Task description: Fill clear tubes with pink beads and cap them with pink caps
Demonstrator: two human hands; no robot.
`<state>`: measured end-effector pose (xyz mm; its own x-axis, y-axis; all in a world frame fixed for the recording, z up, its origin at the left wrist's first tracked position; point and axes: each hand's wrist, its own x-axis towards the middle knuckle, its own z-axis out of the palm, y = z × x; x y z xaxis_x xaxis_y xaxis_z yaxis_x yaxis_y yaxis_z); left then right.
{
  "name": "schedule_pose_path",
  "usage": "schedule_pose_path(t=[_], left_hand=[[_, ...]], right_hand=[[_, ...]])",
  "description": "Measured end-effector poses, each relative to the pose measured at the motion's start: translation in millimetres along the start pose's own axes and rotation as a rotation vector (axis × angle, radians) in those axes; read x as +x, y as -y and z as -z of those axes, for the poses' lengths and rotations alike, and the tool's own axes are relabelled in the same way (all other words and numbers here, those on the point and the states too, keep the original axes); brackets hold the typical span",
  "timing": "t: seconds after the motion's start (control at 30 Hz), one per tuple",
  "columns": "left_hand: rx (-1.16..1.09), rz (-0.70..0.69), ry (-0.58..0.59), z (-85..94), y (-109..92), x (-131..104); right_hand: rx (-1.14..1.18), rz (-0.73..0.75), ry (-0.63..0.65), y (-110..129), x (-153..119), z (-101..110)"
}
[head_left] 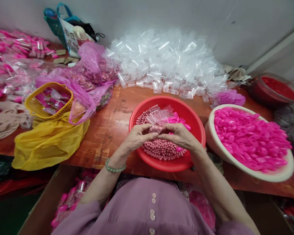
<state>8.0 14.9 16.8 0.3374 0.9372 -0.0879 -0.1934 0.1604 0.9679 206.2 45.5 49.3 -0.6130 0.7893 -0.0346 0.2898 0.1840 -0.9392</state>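
Pinched between the fingertips of the left hand and the right hand, a small clear piece sits over the middle of the red basin; the fingers cover much of it, so its exact shape is hard to make out. Far left of the basin, pink packs lie heaped and run out of view at the side, as does a beige cloth in front of them. Closer on that same side come a yellow basket, a yellow bag that droops over the table's front edge, and a purple bag whose contents are partly covered by its folds. Between these and the basin, a broad stretch of table gives the left arm room. Behind the basin rises a pile of clear tubes, the upper ones blurring together in glare. Inside the basin are beads, a few more tubes and some pink parts, partly hidden by the hands; its near rim lies close to the table's front edge. Just right of the basin stands a white tub full of pink parts, leaving the right arm little space between the rims; whether they touch, I cannot tell. Farther right and behind, a bowl with red inside is dim and indistinct.
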Motion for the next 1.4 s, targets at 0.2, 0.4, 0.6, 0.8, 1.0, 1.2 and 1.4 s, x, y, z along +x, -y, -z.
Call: schedule_pose_path(t=[0.2, 0.4, 0.6, 0.8, 1.0, 1.2, 1.4], left_hand=[[-0.104, 0.017, 0.009, -8.5, -7.3, -1.9], [-0.165, 0.033, 0.015, -8.4, -1.6, 0.1], [-0.221, 0.021, 0.031, -4.3, 0.4, 6.9], [-0.212, 0.009, -0.001, -5.2, -9.3, 1.0], [-0.072, -0.011, -0.03, -8.4, -12.8, -0.2], [-0.13, 0.005, -0.005, -8.9, -9.2, 4.9], [-0.247, 0.029, 0.052, -5.3, -6.7, 1.5]], right_hand=[[-0.012, 0.103, -0.113, 5.3, -5.6, 4.6], [-0.015, 0.134, -0.047, 7.6, 3.3, 2.1], [0.015, 0.133, -0.059, 0.9, 9.1, 0.6], [-0.282, 0.007, -0.213, -22.7, -0.3, 23.4], [-1.133, -0.354, 0.098, -39.8, -15.0, 27.8], [-1.24, -0.42, 0.19, -39.5, -9.8, 16.5], [-1.062, -0.309, -0.037, -42.5, -17.8, 29.9]])
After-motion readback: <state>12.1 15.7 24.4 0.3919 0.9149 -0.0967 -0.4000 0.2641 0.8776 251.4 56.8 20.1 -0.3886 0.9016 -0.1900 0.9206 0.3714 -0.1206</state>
